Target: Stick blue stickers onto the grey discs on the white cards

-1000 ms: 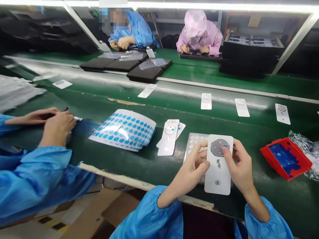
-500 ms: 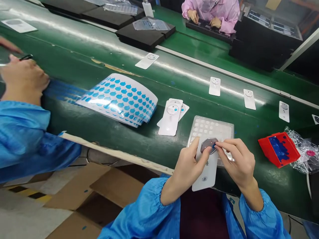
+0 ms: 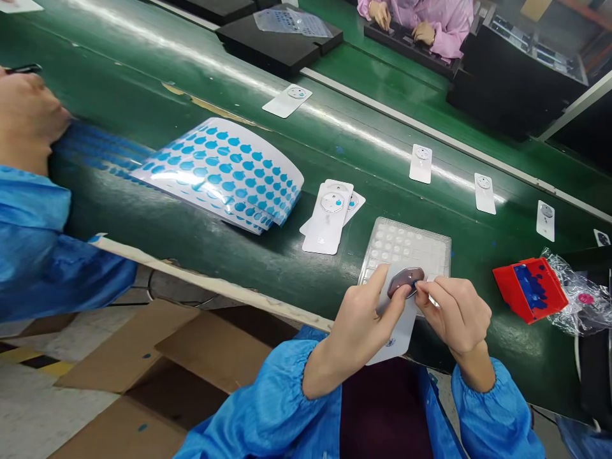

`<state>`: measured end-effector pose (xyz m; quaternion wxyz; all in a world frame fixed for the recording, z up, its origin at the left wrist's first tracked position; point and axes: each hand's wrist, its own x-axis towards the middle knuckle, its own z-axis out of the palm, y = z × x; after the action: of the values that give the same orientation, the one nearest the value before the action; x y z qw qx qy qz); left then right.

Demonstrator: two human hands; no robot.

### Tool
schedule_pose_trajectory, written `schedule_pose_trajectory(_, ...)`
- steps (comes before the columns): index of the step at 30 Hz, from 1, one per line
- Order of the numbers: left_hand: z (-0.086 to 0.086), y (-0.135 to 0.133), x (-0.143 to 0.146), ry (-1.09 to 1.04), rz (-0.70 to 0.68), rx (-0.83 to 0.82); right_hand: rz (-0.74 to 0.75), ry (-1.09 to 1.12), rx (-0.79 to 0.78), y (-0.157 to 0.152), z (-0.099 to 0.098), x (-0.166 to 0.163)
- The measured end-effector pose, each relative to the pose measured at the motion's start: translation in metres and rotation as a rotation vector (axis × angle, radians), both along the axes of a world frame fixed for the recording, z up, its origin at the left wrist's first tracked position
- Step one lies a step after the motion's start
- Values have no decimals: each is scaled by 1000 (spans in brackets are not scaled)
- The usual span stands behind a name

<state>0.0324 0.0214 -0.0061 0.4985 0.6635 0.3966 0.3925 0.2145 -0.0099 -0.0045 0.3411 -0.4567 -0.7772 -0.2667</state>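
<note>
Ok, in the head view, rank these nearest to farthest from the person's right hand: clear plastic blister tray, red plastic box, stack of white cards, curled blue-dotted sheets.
From the right hand:
1. Clear plastic blister tray: just ahead, to its left.
2. Red plastic box: to its right.
3. Stack of white cards: farther left.
4. Curled blue-dotted sheets: farthest left.

Left hand (image 3: 366, 325) and right hand (image 3: 454, 315) raised close together in front of the body, wrists bent inward. Left thumb (image 3: 382, 279) points up and away from the curled fingers; right fingertips (image 3: 419, 289) pinch toward the left hand. Blue sleeves (image 3: 258, 408) gather at both wrists.
</note>
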Motion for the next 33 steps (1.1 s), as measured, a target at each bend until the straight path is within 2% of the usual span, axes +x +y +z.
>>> schedule_pose_trajectory(8, -1, -2, 3, -39, 42, 14, 21, -5, -38, -4, -1, 3)
schedule_pose_trajectory(12, 5, -2, 4, -42, 39, -30, 18, 88, -23, -2, -3, 1)
schedule_pose_trajectory(16, 10, -1, 3, -62, 16, -98, -10, 186, -94, -1, 0, -2)
schedule_pose_trajectory(25, 12, -2, 2, -107, 12, -110, 20, 294, -160, -2, 8, -8)
schedule_pose_trajectory(33, 7, -3, 3, -28, 60, -184, 34, 309, -165, -1, 8, -9)
